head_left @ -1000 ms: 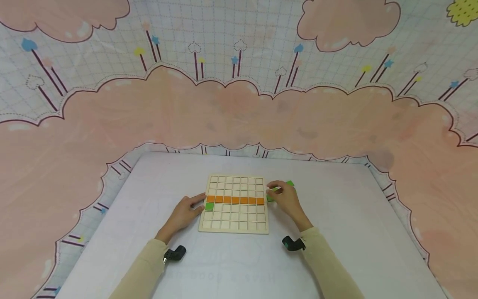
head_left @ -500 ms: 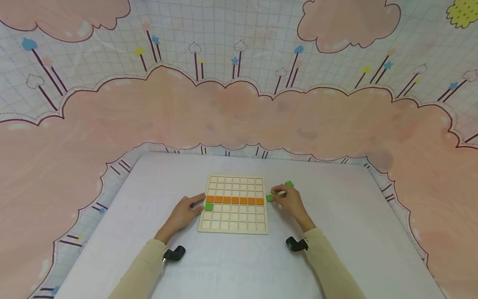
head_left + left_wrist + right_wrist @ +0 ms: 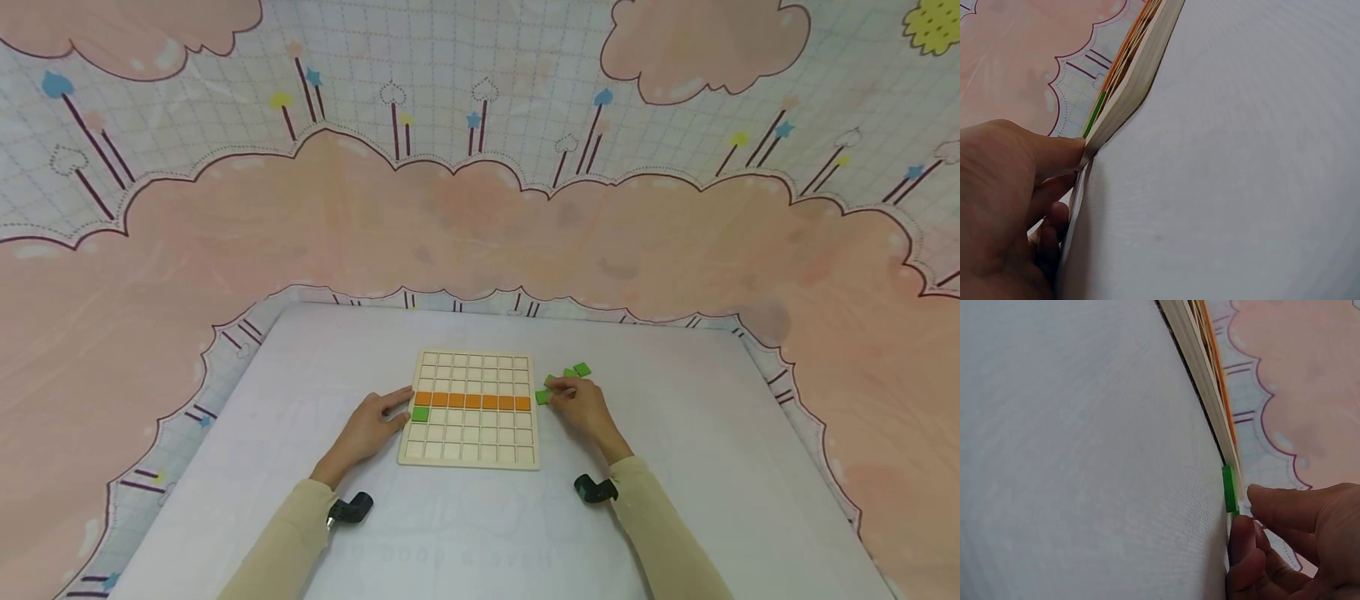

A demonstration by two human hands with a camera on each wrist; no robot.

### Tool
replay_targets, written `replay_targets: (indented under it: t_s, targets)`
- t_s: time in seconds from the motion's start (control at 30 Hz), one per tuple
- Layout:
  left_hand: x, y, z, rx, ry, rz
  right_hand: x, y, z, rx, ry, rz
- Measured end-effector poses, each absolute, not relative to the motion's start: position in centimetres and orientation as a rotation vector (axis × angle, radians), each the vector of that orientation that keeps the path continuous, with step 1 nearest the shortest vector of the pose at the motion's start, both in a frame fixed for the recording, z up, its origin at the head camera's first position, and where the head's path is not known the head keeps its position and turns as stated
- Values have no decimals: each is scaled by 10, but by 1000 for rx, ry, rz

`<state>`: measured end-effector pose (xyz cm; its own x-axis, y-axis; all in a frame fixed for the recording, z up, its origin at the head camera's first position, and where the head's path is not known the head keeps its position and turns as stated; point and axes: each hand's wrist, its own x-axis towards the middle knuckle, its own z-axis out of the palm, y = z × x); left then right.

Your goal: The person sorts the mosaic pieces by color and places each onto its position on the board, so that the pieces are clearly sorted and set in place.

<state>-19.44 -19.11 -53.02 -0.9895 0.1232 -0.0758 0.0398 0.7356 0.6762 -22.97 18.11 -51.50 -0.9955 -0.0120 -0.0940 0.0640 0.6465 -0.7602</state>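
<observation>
A square wooden grid board (image 3: 468, 466) lies on the white table, with a row of orange tiles (image 3: 472, 402) across it. One green tile (image 3: 420, 413) fills the left cell just below that row. My left hand (image 3: 367, 429) touches the board's left edge with thumb and forefinger; the left wrist view shows the thumb (image 3: 1057, 156) right at the edge. Beside the board's right edge, my right hand (image 3: 585, 410) has its fingertips among several loose green tiles (image 3: 582, 368). In the right wrist view thumb and fingers stand apart, close to a green tile (image 3: 1229, 489).
White table (image 3: 645, 533) surrounds the board, and a cloud-patterned cloth (image 3: 480, 225) rises behind it. A black wrist camera (image 3: 351, 508) sits at the left cuff and another black camera (image 3: 595, 489) at the right cuff.
My right hand has lowered slightly toward the near side, and its fingers have spread the green tiles, more of which now show. The left hand and the board stay in place.
</observation>
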Motion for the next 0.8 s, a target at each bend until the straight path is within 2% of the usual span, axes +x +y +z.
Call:
replay_targets:
  t_s: [0.8]
  targets:
    - [-194, -191, -532, 133, 2817, 1108, -232, 181, -518, 51, 2805, -1267]
